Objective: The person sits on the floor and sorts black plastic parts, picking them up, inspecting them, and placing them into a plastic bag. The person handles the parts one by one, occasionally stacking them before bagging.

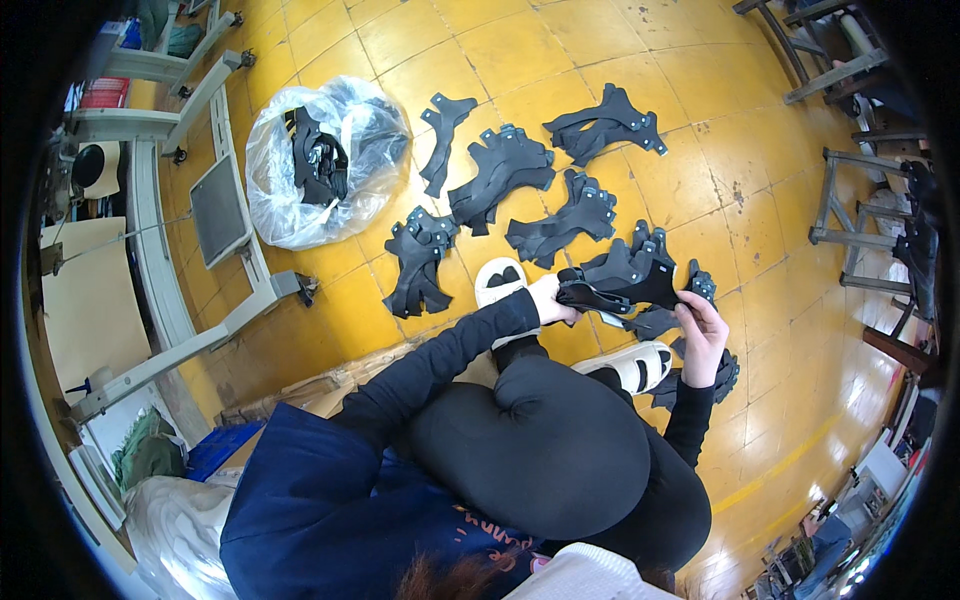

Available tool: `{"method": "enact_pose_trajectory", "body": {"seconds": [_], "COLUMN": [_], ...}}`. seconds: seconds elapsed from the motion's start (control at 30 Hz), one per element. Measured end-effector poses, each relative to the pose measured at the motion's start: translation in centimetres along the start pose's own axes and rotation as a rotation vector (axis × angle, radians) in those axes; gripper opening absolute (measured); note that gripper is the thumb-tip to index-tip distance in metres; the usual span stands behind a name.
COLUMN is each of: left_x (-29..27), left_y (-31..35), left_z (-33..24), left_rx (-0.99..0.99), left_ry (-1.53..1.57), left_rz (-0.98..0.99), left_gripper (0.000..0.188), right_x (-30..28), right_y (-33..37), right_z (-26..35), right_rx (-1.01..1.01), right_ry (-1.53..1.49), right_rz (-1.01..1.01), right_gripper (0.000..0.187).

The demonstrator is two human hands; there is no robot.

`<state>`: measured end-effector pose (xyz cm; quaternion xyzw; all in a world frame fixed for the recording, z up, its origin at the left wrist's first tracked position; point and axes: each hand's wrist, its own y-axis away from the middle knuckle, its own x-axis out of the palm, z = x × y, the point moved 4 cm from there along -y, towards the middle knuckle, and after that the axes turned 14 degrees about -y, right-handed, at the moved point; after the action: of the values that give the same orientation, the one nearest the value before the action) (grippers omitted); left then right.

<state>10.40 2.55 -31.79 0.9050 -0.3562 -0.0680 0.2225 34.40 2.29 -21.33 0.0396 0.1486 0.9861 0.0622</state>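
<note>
Curved black cut pieces, flat and flexible like fabric or leather, lie in overlapping piles on the floor in front of me. Some bear small pale tags. My left hand (552, 301) is closed on a bunch of these black pieces (590, 296), held above the floor between my feet. With thumb and fingers, my right hand (703, 322) pinches the end of one black piece (655, 285) that stretches toward the bunch. Just beyond my hands lies a pile of black pieces (630, 258); another pile (565, 220) sits farther off. The material hides part of my left fingers.
A clear plastic bag (375, 125) at the left holds more black pieces (318, 165). Left of it stands a grey machine table frame (215, 340) with a pedal (220, 210) and castors. My pale sandals (640, 367) rest by the piles. Stools (850, 215) stand at the right on yellow tiles.
</note>
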Motion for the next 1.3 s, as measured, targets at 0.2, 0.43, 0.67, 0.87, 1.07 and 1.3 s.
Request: {"method": "enact_pose_trajectory", "body": {"seconds": [0.2,0.43,0.67,0.87,1.07,1.3], "left_x": [1.4,2.0,2.4,2.1,-0.3,-1.7], "left_y": [-1.6,-2.8,-2.9,-2.4,-1.0,1.8], "left_z": [1.9,2.1,2.3,1.9,2.6,7.7], "left_rx": [0.039,-0.036,-0.041,-0.050,-0.276,-0.475], "left_ry": [0.057,0.027,-0.001,0.002,-0.386,-0.076], "left_rz": [-0.067,-0.024,0.033,-0.012,-0.135,-0.043], "left_gripper": [0.019,0.021,0.023,0.017,0.021,0.041], "right_x": [-1.1,-2.6,-2.9,-3.2,-8.7,-12.3], "right_y": [0.2,0.6,0.7,0.8,2.2,4.1], "right_z": [0.0,-0.1,-0.3,-0.2,0.4,-0.6], "right_rx": [-0.012,-0.046,-0.047,-0.073,-0.390,-0.187], "right_ry": [-0.053,-0.130,-0.161,-0.157,-0.373,-0.191], "right_rz": [-0.145,-0.283,-0.264,-0.275,-0.715,-0.650], "right_gripper": [0.020,0.020,0.021,0.021,0.020,0.018]}}
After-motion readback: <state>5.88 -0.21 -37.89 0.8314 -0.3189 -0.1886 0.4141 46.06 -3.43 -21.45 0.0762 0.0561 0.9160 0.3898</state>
